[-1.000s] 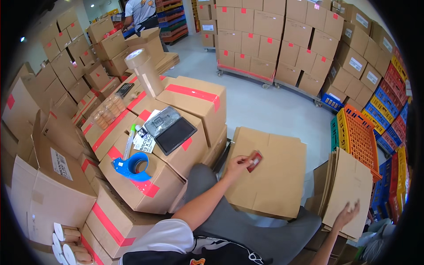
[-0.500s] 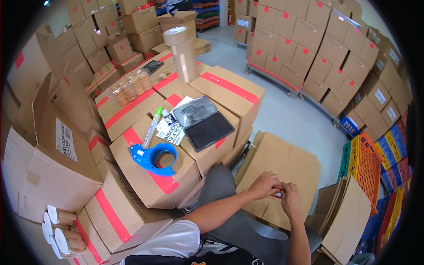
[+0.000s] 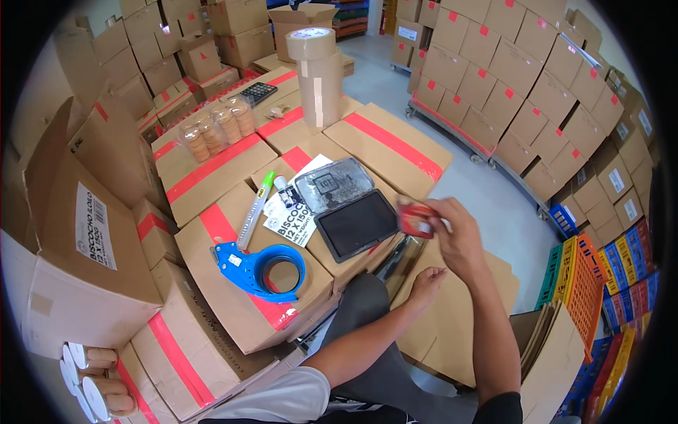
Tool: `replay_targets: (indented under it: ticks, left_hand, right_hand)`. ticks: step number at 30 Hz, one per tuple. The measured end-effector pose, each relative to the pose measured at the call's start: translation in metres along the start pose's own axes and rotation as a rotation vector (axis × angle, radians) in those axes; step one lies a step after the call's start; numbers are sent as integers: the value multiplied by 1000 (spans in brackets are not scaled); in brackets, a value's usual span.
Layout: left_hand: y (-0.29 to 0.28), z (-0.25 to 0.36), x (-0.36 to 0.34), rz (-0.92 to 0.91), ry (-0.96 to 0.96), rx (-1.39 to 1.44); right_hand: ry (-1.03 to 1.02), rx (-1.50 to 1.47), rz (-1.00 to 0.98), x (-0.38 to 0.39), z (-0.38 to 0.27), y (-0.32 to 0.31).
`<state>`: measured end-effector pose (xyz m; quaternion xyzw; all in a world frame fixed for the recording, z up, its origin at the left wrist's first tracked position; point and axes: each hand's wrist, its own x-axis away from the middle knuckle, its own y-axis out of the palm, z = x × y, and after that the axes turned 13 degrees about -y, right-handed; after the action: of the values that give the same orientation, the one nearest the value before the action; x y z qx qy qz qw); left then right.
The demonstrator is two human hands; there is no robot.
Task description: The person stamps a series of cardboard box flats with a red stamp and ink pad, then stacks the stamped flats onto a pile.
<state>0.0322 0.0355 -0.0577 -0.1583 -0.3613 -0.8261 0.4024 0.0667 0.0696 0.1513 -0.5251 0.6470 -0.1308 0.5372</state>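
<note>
two hands are busy just past the person's grey-trousered knee. the left hand (image 3: 429,280) rests low on the flat brown cardboard sheet (image 3: 459,318), fingers loosely curled together, holding nothing that can be made out. the right hand (image 3: 458,237) is raised above it, thumb and fingers pinching a small red stamp (image 3: 415,219). the stamp's long axis runs roughly left to right, its free end pointing left toward the open ink pad (image 3: 357,225), close to the pad's right edge but not touching it.

the ink pad lies on a taped carton, dark tray nearer and its hinged clear lid (image 3: 334,184) folded back beyond it. just left of it sit a printed white label (image 3: 293,220), a small glue stick (image 3: 284,189) and a green-capped marker (image 3: 256,208), which points away along the box top. nearer on the same stack lies a blue tape dispenser (image 3: 260,267).

further off, a tall stack of brown tape rolls (image 3: 318,78) stands upright, with clear packs of biscuits (image 3: 215,131) to its left and a black calculator (image 3: 259,92) behind. pallets of sealed cartons (image 3: 522,85) line the far wall, and coloured crates (image 3: 600,275) stand at the right.
</note>
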Motion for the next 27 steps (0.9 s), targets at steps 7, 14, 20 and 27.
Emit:
replay_targets:
  ticks: [7,14,20,27]
  left_hand:
    - [-3,-12,-20,-30,52,-41]
    - [16,22,9,-75,179,-7]
    - [8,15,-1,-198,222,126]
    - [7,-4,-19,-285,183,243]
  right_hand:
    - [-261,-90,-178,-51,-28,44]
    - [-347,-62,-241,-62,-26,48]
    - [-367,-76,-219,-67,-28,54]
    - [-464,-26,-179,-61,-28,61]
